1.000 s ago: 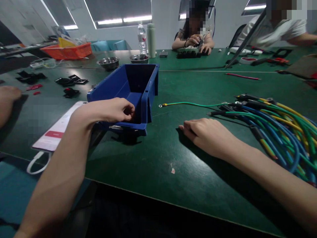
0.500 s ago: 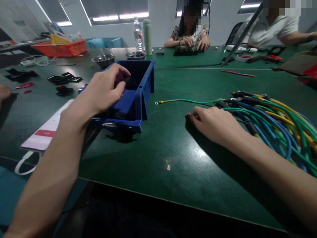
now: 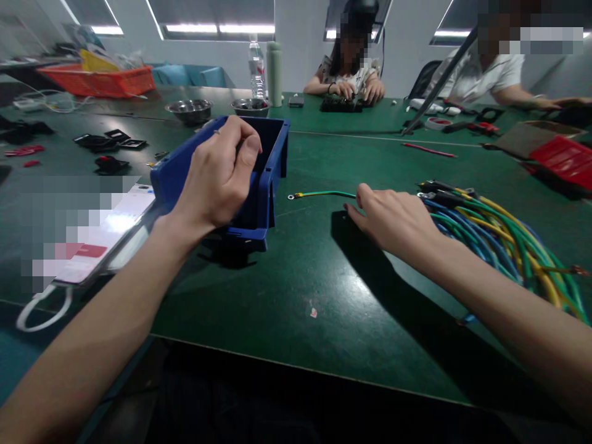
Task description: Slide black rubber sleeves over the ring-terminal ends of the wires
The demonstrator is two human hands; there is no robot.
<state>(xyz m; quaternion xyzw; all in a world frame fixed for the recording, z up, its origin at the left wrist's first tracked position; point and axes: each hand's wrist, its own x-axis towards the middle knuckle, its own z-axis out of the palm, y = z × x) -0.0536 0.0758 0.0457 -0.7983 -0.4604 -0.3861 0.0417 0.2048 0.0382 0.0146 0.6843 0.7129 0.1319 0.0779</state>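
My left hand (image 3: 226, 172) is raised over the near end of a blue plastic bin (image 3: 266, 191). Its index finger curls down to the thumb in a pinch; anything between them is hidden. My right hand (image 3: 393, 213) hovers palm down, thumb apart from the bent index finger, with no object visible in it. Just behind its fingertips runs a thin green wire (image 3: 324, 193), partly covered by the hand, with a ring terminal (image 3: 291, 197) at its left end. Beyond the right wrist lies a bundle of green, yellow and blue cables (image 3: 518, 240).
A phone (image 3: 111, 228) with a white cable lies left of the bin. Metal bowls (image 3: 189, 111), a water bottle (image 3: 257, 68) and a green flask (image 3: 274, 74) stand behind. A red wire (image 3: 430, 150) lies farther right. Two people sit across the table.
My left hand has risen from inside the bin, its fingers now closed together. My right hand has shifted slightly up and left over the green wire. The view has shifted a little.
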